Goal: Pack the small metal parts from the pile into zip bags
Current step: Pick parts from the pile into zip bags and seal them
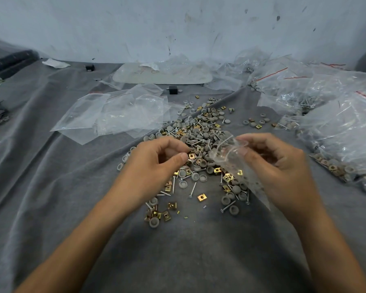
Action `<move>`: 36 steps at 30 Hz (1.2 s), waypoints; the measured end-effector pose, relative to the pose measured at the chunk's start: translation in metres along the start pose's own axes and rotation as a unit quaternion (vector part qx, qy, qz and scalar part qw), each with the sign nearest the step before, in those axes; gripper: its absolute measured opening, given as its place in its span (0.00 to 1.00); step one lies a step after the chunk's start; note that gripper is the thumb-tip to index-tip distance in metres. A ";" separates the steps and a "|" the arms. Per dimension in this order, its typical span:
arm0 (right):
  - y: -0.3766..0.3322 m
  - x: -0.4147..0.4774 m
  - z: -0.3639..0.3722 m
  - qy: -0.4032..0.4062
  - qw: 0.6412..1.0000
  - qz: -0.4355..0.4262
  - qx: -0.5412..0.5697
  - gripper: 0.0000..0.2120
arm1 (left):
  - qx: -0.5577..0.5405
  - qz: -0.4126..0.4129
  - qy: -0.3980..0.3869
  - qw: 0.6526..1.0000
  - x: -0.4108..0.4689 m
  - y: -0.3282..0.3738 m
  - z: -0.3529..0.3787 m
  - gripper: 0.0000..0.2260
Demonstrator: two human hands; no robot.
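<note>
From the head camera: a loose pile (201, 134) of small parts lay on a creased grey cloth (51, 187). It was made up of round grey caps, thin steel screws and square brass-coloured clips. The right hand (283, 166) pinched the mouth of a clear, crinkled plastic bag (226, 159) between thumb and curled fingers, holding it just over the pile's near edge. The bag's lower end was blurred, and whether the brass clip seen through it lay inside or beneath could not be told.

The left hand (154, 166) hovered at the pile's left side, fingers curled and thumb tip close to forefinger. Whether it held a part was hidden. Flat empty bags (118, 113) with red seal lines lay behind it. Filled bags (342, 127) were heaped at right, cut off by the frame edge. A pale rounded board (135, 76) lay below a scuffed white wall (178, 24).
</note>
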State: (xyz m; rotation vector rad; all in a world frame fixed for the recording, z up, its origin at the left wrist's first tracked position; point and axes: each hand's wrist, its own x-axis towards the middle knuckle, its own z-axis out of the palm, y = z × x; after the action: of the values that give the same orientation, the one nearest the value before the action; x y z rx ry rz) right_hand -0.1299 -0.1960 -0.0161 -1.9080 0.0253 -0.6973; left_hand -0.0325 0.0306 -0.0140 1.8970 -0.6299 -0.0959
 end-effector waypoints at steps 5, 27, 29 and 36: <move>0.001 0.002 -0.002 0.062 0.998 -0.006 0.026 0.11 | 0.148 0.006 -0.039 0.988 -0.003 -0.007 0.008 0.03; 0.002 -0.001 -0.002 0.006 1.000 0.024 0.005 0.10 | 0.244 0.043 -0.059 0.967 -0.014 0.007 0.015 0.08; 0.001 -0.001 0.000 -0.022 0.999 0.015 -0.024 0.11 | 0.204 0.018 -0.024 0.978 -0.010 0.008 -0.002 0.08; -0.003 -0.007 0.010 -0.106 0.989 -0.028 -0.103 0.13 | 0.120 0.018 0.002 0.993 -0.010 0.010 -0.014 0.08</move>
State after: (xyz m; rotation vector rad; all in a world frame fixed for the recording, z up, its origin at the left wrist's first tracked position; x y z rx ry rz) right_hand -0.1324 -0.1841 -0.0196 -2.1796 -0.0945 -0.5427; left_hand -0.0394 0.0441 -0.0019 2.1162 -0.6972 0.0070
